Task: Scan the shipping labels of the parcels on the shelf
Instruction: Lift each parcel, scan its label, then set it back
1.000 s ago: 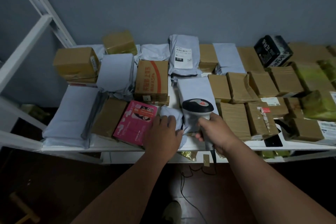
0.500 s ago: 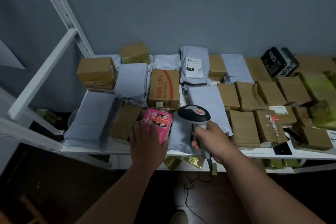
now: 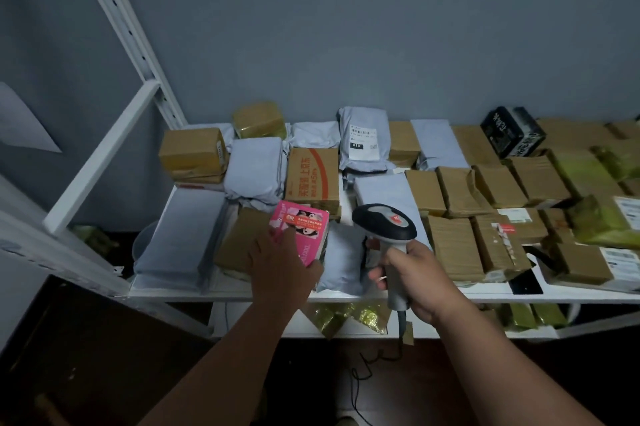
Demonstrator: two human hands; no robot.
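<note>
Head view. Left hand (image 3: 282,268) holds the pink box (image 3: 302,231) at the shelf's front edge, tipped up on its near end; fingers (image 3: 277,245) lie over its lower left face, thumb side at the bottom corner. Right hand (image 3: 412,273) has its fingers curled tight round the handle of the scanner (image 3: 384,223), whose head points away toward the back of the shelf (image 3: 485,296) (not visibly at the pink box's faces). Cable hangs from the handle to the floor.

Progress, as a judgement: no way to read off which parcels are already logged. The pink box shows only printed artwork on the face toward the camera; no shipping label seen on it, so it probably needs turning before a scan. Only a few labels face up: one on the grey mailer (image 3: 362,140) against the back edge, others on brown parcels toward the right end (image 3: 623,209). Most of the brown boxes (image 3: 453,192) and grey bags (image 3: 180,235) show plain faces. Much looks left to do.

Surface: white metal shelf, packed nearly edge to edge, parcels touching or overlapping; a printed carton (image 3: 313,174) sits just behind the pink box. A lower shelf holds gold-green packets (image 3: 349,316).

Room: grey wall behind, white slotted upright (image 3: 124,20) at the left corner, dark floor, dim light.
</note>
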